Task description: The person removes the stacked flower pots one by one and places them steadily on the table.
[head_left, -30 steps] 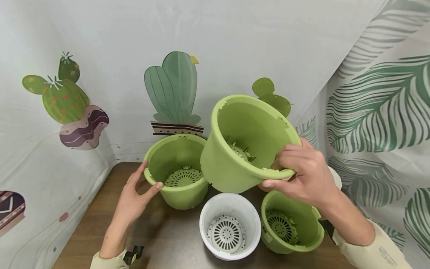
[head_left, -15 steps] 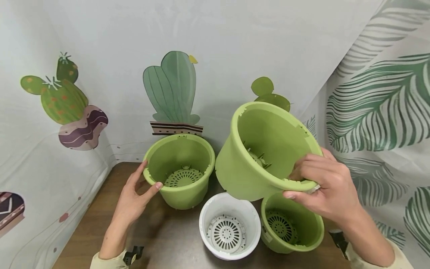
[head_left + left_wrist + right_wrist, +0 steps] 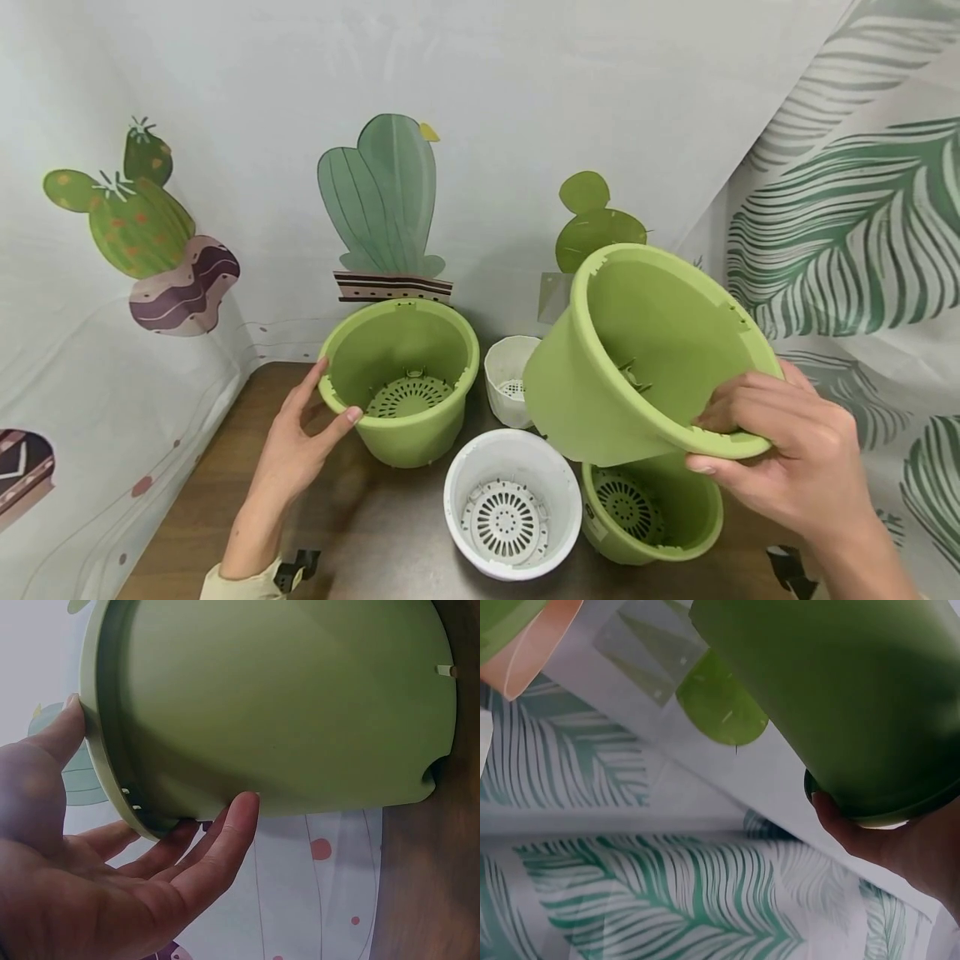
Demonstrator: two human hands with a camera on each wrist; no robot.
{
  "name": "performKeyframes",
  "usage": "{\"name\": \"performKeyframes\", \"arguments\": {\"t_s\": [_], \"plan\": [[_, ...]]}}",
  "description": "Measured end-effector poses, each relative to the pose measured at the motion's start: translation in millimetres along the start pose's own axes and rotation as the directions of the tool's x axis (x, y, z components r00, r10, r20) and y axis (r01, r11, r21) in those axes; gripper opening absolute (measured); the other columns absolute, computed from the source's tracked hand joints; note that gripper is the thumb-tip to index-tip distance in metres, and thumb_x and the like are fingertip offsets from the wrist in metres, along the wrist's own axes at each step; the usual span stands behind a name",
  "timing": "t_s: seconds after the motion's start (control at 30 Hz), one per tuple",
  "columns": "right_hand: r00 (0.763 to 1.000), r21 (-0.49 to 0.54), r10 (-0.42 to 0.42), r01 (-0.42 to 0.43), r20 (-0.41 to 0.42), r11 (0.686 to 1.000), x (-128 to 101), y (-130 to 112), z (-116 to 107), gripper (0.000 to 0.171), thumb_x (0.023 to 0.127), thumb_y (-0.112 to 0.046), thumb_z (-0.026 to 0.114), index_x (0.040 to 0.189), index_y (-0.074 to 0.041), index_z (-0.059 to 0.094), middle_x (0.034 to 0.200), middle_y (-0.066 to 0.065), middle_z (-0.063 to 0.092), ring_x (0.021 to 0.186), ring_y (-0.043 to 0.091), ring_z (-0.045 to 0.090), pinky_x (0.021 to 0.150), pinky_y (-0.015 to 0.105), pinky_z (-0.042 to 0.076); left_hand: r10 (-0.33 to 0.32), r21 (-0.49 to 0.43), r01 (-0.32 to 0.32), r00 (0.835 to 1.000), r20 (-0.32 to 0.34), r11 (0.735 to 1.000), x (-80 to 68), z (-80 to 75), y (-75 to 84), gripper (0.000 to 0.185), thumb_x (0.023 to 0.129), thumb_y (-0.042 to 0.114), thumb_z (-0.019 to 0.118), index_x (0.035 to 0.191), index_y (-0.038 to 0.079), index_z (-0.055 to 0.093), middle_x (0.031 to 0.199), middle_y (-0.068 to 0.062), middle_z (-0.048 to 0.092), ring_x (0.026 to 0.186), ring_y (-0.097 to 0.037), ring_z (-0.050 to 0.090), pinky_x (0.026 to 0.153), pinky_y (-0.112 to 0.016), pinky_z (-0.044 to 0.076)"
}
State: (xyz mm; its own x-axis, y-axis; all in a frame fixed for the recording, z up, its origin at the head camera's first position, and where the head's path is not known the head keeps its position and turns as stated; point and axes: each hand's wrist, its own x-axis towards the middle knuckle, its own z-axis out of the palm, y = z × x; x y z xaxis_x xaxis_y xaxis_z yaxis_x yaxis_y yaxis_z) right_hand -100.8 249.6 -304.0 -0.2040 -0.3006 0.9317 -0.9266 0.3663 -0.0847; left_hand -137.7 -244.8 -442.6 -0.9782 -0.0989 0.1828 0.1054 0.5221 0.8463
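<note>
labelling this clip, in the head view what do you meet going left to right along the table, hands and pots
left hand → green pot on the table → big white pot → lifted green pot → right hand

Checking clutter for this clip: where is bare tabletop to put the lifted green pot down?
Bare brown table lies left of the white pot, around the left hand. It is crowded right of that: small green pot, small white pot, green pot.
</note>
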Motion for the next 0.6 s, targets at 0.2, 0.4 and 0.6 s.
{"name": "performKeyframes", "arguments": {"t_s": [0.2,0.4,0.6], "plan": [[0.999,-0.01,0.041,-0.041,-0.013,0.999,-8.5,-7.7,-14.1,0.049,0.087,-0.044,0.088,0.064,-0.004,0.069,0.068,0.0,0.066,0.075,0.008,0.061,0.102,0.024,0.041,0.003,0.008,-0.003,1.0,-0.004,1.0,-0.7,0.7,-1.9,0.09,0.098,0.04,0.078,0.17,0.035,0.025,0.162,-0.018,0.04,0.132,-0.043,0.058,0.105,-0.063,0.047],[0.996,-0.018,0.08,-0.08,-0.039,0.997,-28.0,-8.6,-29.4,0.044,0.082,-0.037,0.093,0.065,-0.004,0.07,0.07,0.0,0.068,0.082,0.004,0.063,0.104,0.025,0.042,-0.001,0.011,0.002,1.0,-0.003,1.0,-0.9,0.5,-1.6,0.09,0.098,0.042,0.077,0.17,0.036,0.024,0.163,-0.018,0.038,0.133,-0.044,0.057,0.105,-0.064,0.047],[0.995,-0.033,0.089,-0.09,-0.042,0.995,-38.0,-8.6,-41.9,0.041,0.086,-0.033,0.092,0.068,-0.002,0.072,0.069,0.002,0.068,0.086,0.002,0.064,0.103,0.023,0.042,-0.006,0.001,0.006,1.0,-0.008,1.0,-1.6,-0.7,-3.1,0.09,0.098,0.041,0.078,0.17,0.037,0.024,0.164,-0.019,0.037,0.135,-0.046,0.055,0.107,-0.067,0.045]]}}
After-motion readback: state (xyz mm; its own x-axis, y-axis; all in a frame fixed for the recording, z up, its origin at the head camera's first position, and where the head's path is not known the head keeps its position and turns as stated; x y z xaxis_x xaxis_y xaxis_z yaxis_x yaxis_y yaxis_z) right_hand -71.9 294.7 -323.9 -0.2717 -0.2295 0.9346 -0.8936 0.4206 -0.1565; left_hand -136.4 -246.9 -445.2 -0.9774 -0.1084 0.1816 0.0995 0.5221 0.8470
